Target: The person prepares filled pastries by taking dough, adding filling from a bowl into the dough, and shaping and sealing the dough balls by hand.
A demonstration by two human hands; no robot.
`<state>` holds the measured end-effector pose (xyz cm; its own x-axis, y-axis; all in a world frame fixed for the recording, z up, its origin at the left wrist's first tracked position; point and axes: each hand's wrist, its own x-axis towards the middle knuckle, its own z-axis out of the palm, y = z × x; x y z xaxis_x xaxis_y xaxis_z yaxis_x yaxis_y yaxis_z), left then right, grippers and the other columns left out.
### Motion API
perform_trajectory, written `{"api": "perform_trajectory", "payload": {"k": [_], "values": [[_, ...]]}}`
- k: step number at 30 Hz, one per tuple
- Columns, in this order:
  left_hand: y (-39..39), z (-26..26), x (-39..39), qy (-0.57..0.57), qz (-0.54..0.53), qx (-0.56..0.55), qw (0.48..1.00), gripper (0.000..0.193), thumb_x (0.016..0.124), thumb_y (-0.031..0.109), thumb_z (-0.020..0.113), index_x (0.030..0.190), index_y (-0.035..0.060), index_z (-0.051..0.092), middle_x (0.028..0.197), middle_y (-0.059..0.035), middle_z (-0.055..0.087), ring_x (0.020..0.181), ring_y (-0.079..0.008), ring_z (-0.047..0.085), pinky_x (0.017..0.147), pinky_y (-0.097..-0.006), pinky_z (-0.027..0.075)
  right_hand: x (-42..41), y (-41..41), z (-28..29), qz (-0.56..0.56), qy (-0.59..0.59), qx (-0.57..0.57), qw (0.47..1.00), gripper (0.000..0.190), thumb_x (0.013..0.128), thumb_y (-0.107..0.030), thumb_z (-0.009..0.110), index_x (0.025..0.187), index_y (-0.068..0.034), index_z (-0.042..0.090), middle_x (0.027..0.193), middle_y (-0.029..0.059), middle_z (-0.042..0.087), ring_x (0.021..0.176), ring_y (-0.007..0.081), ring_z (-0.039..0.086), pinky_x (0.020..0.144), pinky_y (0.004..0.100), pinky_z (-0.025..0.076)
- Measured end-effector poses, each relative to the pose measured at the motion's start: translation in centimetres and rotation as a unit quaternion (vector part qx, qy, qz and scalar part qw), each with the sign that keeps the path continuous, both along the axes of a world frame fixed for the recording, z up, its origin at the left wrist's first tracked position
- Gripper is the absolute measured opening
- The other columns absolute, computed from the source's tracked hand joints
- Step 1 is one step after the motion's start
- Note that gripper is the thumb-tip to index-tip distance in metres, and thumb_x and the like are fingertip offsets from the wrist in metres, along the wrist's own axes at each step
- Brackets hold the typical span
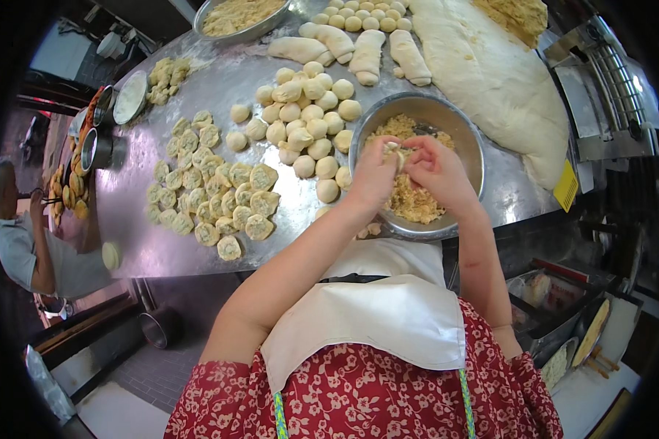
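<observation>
Over a steel bowl (476, 164) of crumbly yellowish filling (414, 203), my left hand (374, 170) and my right hand (436, 170) meet at the fingertips. Between them is a small pale piece of dough (401, 153), largely hidden by the fingers. Both hands pinch it from either side. To the left of the bowl lies a heap of round dough balls (312, 112). Farther left, many flattened pieces with a greenish filling showing (219, 203) sit close together on the metal table (165, 252).
Beyond the bowl lie dough rolls (368, 57), more balls (362, 15) and a large dough slab (489, 93). A roller machine (609, 88) stands at the right edge. At the far left, a person (27, 247) holds chopsticks by browned breads (74, 192).
</observation>
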<state>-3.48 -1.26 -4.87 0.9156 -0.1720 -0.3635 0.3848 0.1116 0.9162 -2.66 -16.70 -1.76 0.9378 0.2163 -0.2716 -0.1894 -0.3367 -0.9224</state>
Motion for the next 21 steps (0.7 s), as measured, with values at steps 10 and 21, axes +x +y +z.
{"api": "perform_trajectory", "payload": {"k": [10,21], "values": [[3.1,3.8,-0.3,0.099,-0.112,-0.196,0.969,0.055,0.092,0.013,0.053,0.144,0.0139,0.036,0.132,-0.0053,0.047,0.116,-0.0143,0.05,0.09,-0.0266,0.047,-1.1,2.5,0.2,0.093,-0.111,-0.006,0.989,0.052,0.07,-0.018,0.079,0.115,-0.003,0.057,0.099,0.0128,0.065,0.091,0.025,0.064,0.079,0.0351,0.048],[1.8,4.8,0.8,0.201,-0.035,-0.308,0.929,0.054,0.088,0.004,0.057,0.139,0.0086,0.04,0.118,-0.007,0.053,0.089,-0.0122,0.058,0.072,-0.025,0.05,-0.3,3.6,-0.8,-0.007,-0.333,-0.1,0.938,0.035,0.067,-0.007,0.07,0.1,-0.002,0.061,0.091,0.0168,0.063,0.091,0.0364,0.062,0.078,0.0403,0.049]]}}
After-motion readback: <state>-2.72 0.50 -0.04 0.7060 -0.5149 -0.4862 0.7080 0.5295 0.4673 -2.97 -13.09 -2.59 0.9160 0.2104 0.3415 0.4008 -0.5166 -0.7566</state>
